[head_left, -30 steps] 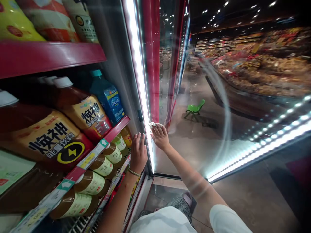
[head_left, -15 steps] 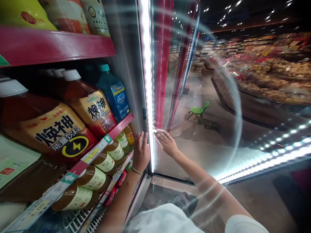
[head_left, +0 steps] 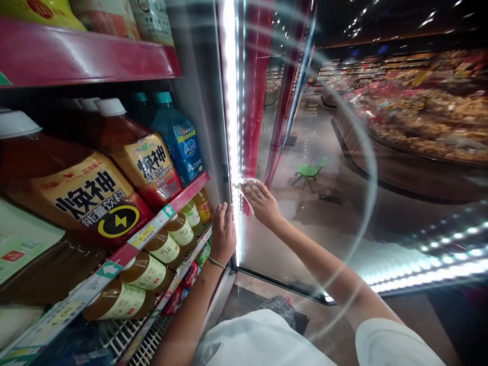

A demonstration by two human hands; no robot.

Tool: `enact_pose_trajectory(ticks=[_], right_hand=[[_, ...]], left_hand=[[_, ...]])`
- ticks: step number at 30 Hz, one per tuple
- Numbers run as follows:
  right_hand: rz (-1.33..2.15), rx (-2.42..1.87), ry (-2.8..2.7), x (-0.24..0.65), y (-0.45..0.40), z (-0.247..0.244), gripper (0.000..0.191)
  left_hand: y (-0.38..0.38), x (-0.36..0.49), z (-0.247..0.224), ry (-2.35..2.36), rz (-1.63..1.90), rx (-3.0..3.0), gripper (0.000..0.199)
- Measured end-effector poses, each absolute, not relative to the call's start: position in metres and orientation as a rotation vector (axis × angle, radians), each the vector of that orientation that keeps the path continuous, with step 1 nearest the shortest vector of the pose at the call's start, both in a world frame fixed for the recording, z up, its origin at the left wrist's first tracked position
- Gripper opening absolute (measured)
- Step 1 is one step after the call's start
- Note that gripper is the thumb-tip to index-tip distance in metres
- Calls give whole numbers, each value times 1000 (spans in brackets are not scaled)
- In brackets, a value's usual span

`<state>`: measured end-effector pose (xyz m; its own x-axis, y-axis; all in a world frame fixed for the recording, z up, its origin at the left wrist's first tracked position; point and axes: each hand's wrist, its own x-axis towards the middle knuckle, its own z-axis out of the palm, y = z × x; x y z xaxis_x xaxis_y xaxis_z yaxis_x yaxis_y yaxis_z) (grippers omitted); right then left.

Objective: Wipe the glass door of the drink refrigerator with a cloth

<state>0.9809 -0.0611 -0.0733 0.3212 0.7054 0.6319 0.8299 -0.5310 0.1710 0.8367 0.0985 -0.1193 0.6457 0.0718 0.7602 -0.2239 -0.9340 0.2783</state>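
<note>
My right hand [head_left: 262,206] lies with its fingers together over a thin white cloth [head_left: 248,181], which shows only at its edges. It presses the cloth against the glass door [head_left: 301,239], beside the bright vertical light strip [head_left: 231,101]. My left hand [head_left: 223,235] is raised with its fingers stretched up, holding nothing. It is at the cooler's side frame [head_left: 206,127], just left of the strip; whether its palm touches the frame I cannot tell. Close to its left are the shelf ends with bottled drinks [head_left: 182,231].
Large brown bottles [head_left: 102,198] and a blue bottle [head_left: 185,145] stand on the shelf at left, behind a red price rail [head_left: 183,195]. Through the glass I see a green chair [head_left: 310,170] and a long display counter [head_left: 412,168] heaped with goods. A second light strip [head_left: 430,274] edges the door's bottom.
My right hand has slid upward along the light strip with the cloth. My left hand stays at nearly the same place. The view has shifted slightly, and the door's lower corner now shows.
</note>
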Motion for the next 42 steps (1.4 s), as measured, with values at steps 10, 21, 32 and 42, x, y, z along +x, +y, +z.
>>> enact_pose_trajectory(ticks=[10, 21, 32, 42], right_hand=[[-709, -2474, -1521, 958, -90, -110, 66], [-1178, -2485, -1302, 951, -69, -15, 56], [-1236, -2621, -1120, 884, -151, -125, 59], [-1576, -2512, -527, 879, -190, -1, 56]], left_hand=[[96, 841, -116, -170, 1175, 2509, 62], [90, 851, -109, -181, 1211, 2452, 63], [83, 842, -110, -321, 1125, 2420, 59], [67, 841, -111, -389, 1140, 2392, 61]])
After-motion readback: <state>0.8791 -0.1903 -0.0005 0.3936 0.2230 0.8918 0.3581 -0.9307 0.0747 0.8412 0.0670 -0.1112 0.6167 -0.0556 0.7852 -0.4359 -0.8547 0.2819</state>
